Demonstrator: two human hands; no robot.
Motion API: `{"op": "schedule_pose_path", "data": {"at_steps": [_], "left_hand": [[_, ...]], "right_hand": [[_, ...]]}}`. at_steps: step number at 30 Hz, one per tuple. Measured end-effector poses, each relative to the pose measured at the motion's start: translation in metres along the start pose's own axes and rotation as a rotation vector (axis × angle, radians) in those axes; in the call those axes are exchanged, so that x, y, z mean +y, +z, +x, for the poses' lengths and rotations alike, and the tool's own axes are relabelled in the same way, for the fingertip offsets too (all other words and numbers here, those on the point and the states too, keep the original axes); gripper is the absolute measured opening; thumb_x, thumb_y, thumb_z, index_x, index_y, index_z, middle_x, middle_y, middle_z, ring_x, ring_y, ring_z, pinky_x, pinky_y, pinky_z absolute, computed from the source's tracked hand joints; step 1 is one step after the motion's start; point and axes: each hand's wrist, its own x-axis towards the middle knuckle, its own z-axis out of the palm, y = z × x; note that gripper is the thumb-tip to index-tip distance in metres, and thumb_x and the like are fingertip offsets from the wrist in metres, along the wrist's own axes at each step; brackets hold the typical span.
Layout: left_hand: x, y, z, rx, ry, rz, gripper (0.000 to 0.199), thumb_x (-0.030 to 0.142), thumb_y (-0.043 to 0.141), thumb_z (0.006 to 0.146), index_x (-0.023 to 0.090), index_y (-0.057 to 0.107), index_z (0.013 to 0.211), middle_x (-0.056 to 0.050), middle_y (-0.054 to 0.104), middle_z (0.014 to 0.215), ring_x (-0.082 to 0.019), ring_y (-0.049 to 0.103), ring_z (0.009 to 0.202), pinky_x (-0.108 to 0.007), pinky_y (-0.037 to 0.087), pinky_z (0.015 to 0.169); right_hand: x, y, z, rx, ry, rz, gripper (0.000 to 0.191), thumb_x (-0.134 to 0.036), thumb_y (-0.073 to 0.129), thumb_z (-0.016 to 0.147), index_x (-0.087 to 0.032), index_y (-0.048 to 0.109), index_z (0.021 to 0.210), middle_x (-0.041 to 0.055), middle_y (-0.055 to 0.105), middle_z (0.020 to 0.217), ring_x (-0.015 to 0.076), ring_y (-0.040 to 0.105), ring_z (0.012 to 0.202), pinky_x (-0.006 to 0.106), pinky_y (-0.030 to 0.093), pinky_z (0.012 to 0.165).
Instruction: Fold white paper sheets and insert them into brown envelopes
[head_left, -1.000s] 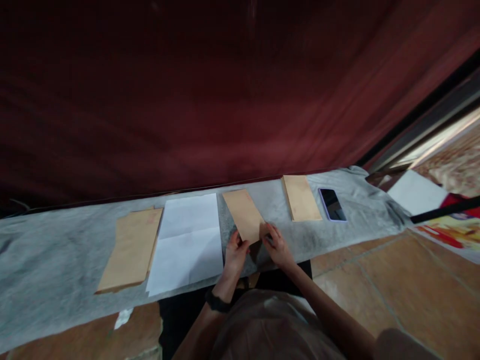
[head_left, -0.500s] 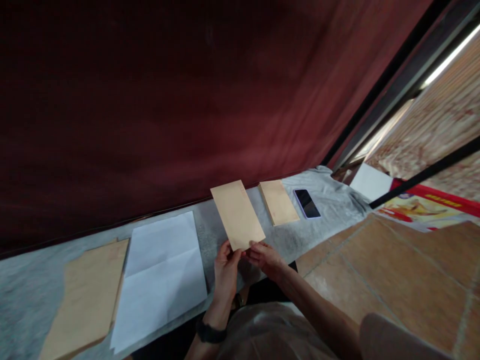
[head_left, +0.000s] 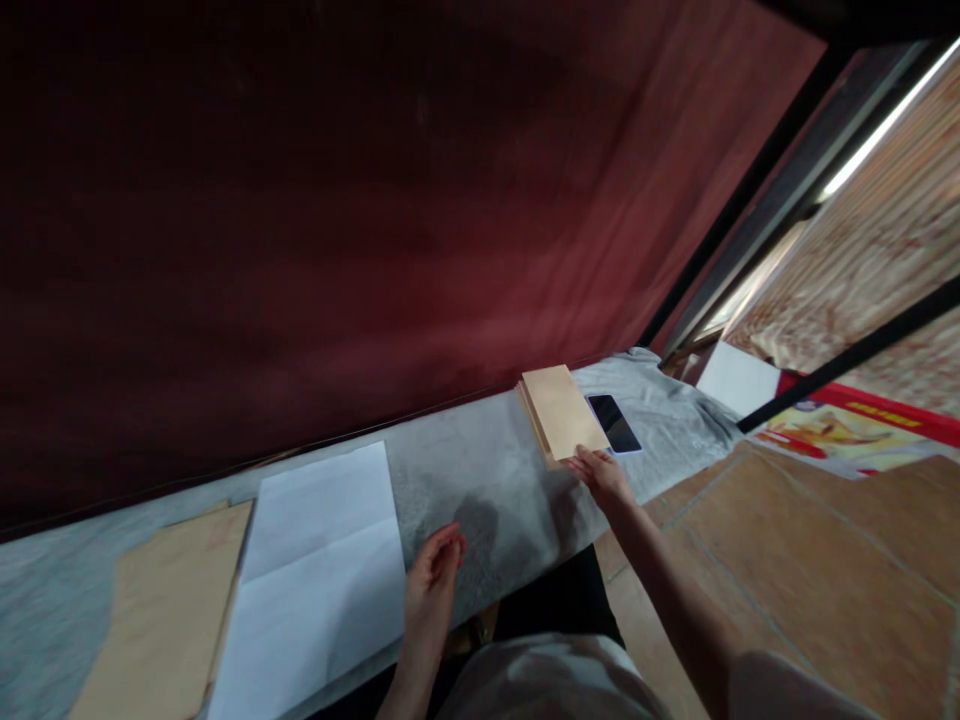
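Observation:
My right hand [head_left: 596, 472] grips the near edge of a tan envelope [head_left: 564, 412] between thumb and fingers. That envelope lies over a stack of tan envelopes [head_left: 534, 425], whose left edges show beneath it. Just to its right is a dark-screened phone [head_left: 615, 424], partly covered by the envelope's corner. My left hand [head_left: 435, 565] hovers above the grey cloth, its fingers loosely bent and apart, holding nothing. Closest to it is a creased pile of white paper [head_left: 319, 580] on the left.
A larger pile of brown paper envelopes [head_left: 169, 610] lies at the far left. Grey cloth [head_left: 480, 450] covers the narrow surface, with a dark red panel [head_left: 420, 250] rising behind. A black bar [head_left: 862, 350] and a red-and-yellow box [head_left: 847, 430] stand at right above the tiled floor [head_left: 810, 560].
The envelope moved right from between both hands onto the stack, carried by my right hand. My left hand let go of it and drew back slightly left and down.

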Motion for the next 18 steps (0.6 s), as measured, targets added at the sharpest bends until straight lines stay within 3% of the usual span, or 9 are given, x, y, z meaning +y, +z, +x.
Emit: {"op": "schedule_pose_path", "data": {"at_steps": [6, 9, 11, 14, 18], "left_hand": [[-0.005, -0.027, -0.024, -0.004, -0.064, 0.083, 0.061, 0.074, 0.077, 0.064, 0.021, 0.076, 0.094, -0.008, 0.078, 0.089, -0.029, 0.076, 0.085, -0.043, 0.063, 0.08], [-0.008, -0.039, -0.036, -0.009, -0.016, 0.198, 0.054, 0.071, 0.071, 0.073, 0.023, 0.077, 0.098, -0.008, 0.079, 0.096, -0.03, 0.076, 0.091, -0.046, 0.062, 0.087], [-0.012, -0.049, -0.041, -0.003, 0.108, 0.344, 0.045, 0.065, 0.063, 0.083, 0.026, 0.076, 0.102, -0.007, 0.078, 0.103, -0.029, 0.075, 0.095, -0.047, 0.061, 0.09], [-0.02, -0.068, -0.042, 0.032, 0.399, 0.62, 0.036, 0.052, 0.052, 0.095, 0.028, 0.074, 0.111, -0.007, 0.074, 0.115, -0.028, 0.071, 0.107, -0.048, 0.058, 0.097], [-0.034, -0.099, -0.042, 0.144, 0.678, 0.992, 0.044, 0.042, 0.05, 0.099, 0.026, 0.061, 0.138, -0.013, 0.06, 0.143, -0.032, 0.054, 0.135, -0.053, 0.048, 0.109]], "right_hand": [[0.017, -0.012, -0.002, 0.041, 0.127, 0.068, 0.033, -0.036, 0.09, 0.069, -0.02, 0.061, 0.068, 0.0053, 0.072, 0.064, 0.0195, 0.073, 0.061, 0.028, 0.065, 0.058], [0.019, -0.013, -0.001, 0.039, 0.185, 0.05, 0.03, -0.036, 0.087, 0.074, -0.018, 0.064, 0.072, 0.0082, 0.075, 0.069, 0.0179, 0.072, 0.057, 0.026, 0.063, 0.054], [0.018, -0.014, 0.0, 0.029, 0.226, 0.023, 0.028, -0.037, 0.085, 0.077, -0.016, 0.066, 0.073, 0.0101, 0.076, 0.071, 0.0172, 0.071, 0.054, 0.024, 0.061, 0.052], [0.015, -0.016, -0.003, 0.009, 0.279, -0.02, 0.026, -0.038, 0.078, 0.083, -0.015, 0.07, 0.075, 0.012, 0.077, 0.074, 0.0174, 0.071, 0.054, 0.025, 0.06, 0.052], [0.012, -0.017, -0.012, -0.094, 0.349, -0.1, 0.034, -0.044, 0.063, 0.093, -0.014, 0.074, 0.083, 0.0156, 0.079, 0.083, 0.0182, 0.073, 0.062, 0.027, 0.061, 0.058]]}}
